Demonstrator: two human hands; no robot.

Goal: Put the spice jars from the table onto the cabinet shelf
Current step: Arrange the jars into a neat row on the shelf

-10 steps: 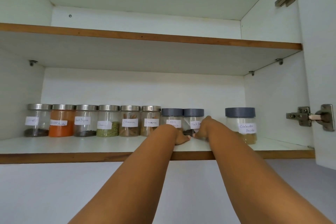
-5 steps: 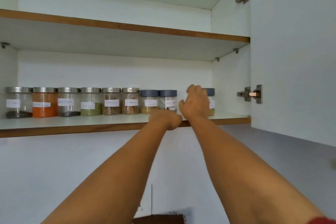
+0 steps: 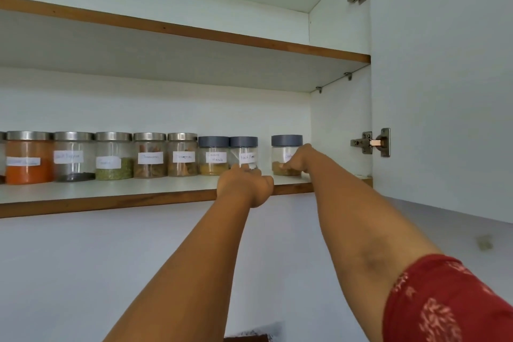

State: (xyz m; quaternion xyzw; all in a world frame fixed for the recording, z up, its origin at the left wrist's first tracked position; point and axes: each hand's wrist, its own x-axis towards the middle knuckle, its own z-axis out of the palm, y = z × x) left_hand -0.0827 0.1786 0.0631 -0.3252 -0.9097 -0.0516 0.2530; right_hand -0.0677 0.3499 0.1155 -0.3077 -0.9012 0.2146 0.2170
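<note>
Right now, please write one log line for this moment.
left hand: at shelf edge | right hand: on rightmost jar | jars: on shelf

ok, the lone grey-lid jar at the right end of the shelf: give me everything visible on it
The rightmost jar is short, round and clear, glass or plastic, with a dark grey lid on. A white handwritten label is partly hidden and unreadable. A shallow layer of tan-yellow powder fills the bottom. It stands upright on the lower shelf, set apart by a gap from the row of jars, near the cabinet's right wall. The right hand touches its lower front with its fingers; the grip is unclear.
</note>
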